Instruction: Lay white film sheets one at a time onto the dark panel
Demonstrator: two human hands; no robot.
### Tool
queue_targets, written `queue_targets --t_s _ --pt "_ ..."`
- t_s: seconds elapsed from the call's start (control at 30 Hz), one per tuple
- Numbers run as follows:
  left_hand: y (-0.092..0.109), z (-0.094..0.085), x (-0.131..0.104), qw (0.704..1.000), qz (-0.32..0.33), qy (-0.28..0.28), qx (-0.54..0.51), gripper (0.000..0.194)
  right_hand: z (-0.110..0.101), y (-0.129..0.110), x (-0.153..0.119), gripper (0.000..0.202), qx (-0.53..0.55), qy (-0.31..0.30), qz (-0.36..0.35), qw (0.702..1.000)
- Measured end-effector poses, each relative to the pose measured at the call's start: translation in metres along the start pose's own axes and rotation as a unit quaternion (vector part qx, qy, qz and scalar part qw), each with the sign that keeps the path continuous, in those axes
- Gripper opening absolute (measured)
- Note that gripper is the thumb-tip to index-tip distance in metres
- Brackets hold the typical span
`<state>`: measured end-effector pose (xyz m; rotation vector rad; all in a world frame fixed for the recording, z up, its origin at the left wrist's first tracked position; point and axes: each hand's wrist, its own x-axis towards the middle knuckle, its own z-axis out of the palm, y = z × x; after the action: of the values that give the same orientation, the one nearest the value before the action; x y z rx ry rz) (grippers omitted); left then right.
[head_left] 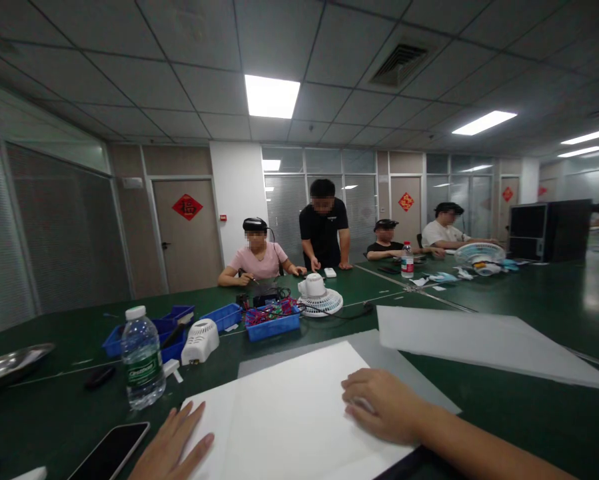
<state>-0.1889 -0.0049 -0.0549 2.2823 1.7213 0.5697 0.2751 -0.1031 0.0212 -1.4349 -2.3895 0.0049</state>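
A large white sheet [279, 407] lies in front of me, with a greyish sheet [419, 373] partly under it. My left hand [176, 443] rests at the sheet's left edge, fingers spread and touching it. On the right part of the sheet lies my right hand [382, 403], its fingers curled inward. Whatever is inside those fingers, if anything, is hidden from view. Next to my left hand is a phone [110, 453] with a dark screen. Under my right forearm, a dark edge shows at the sheet's near side.
A water bottle [143, 360] stands at left, near a white plastic housing [200, 341] and blue bins [273, 327] with wires. Farther back lies a fan head [320, 301]. Another white sheet [459, 340] is at right. Several people sit or stand across the green table [554, 313].
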Motion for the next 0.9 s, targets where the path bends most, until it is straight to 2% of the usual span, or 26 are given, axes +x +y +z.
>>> queue_targets --t_s 0.13,0.23,0.3,0.4,0.5,0.57,0.63,0.7,0.8,0.9 --pt "0.001 -0.001 0.0 0.999 0.003 0.007 0.035 0.082 0.002 -0.006 -0.005 0.061 0.142 -0.068 -0.055 0.986" --pt "0.005 -0.003 0.0 0.998 0.015 -0.003 0.064 0.079 0.005 0.011 0.002 0.063 0.121 -0.043 -0.008 0.992" --pt "0.008 -0.006 0.0 0.998 0.023 -0.007 0.065 0.072 0.005 0.041 0.007 0.062 0.06 0.001 0.054 0.997" --pt "0.009 -0.011 -0.001 0.998 0.03 -0.007 0.053 0.062 -0.002 0.099 0.004 0.062 -0.013 0.038 0.151 0.988" --pt "0.009 -0.016 -0.005 0.998 0.038 -0.002 0.044 0.06 -0.013 0.148 -0.011 0.063 -0.068 0.031 0.254 0.964" --pt "0.01 -0.019 -0.008 0.998 0.046 -0.001 0.036 0.058 -0.018 0.165 -0.021 0.06 -0.091 0.008 0.293 0.952" --pt "0.013 -0.021 -0.01 0.999 0.047 0.0 0.028 0.056 -0.02 0.168 -0.025 0.054 -0.111 -0.012 0.3 0.947" --pt "0.017 -0.023 -0.013 0.999 0.037 0.008 0.023 0.056 -0.019 0.161 -0.022 0.046 -0.135 -0.024 0.294 0.946" --pt "0.025 -0.027 -0.016 1.0 0.009 0.012 0.02 0.061 -0.017 0.136 -0.011 0.041 -0.169 -0.024 0.277 0.946" --pt "0.029 -0.031 -0.018 1.0 -0.003 0.003 0.024 0.065 -0.016 0.099 0.003 0.04 -0.185 -0.002 0.239 0.953"
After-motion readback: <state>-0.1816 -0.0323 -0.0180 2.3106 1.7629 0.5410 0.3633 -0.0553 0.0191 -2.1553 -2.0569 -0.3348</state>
